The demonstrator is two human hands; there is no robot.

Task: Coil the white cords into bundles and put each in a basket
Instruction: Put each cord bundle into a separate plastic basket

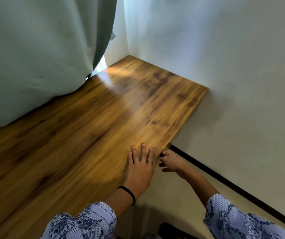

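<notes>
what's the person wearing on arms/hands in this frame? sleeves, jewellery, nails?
Both arms have loose sleeves in pale lavender-blue fabric printed with dark blue flowers and fine dots, ending short of the wrist. The left hand has red-painted nails, a small ring on one finger, and a black band round the wrist. The right hand also wears a ring; its nails are not visible.

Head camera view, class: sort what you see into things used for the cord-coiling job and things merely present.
Job:
left hand, flat on the wooden tabletop
right hand, beside the table edge
No cords or baskets visible.

Merely present:
curtain
white wall
dark baseboard
</notes>
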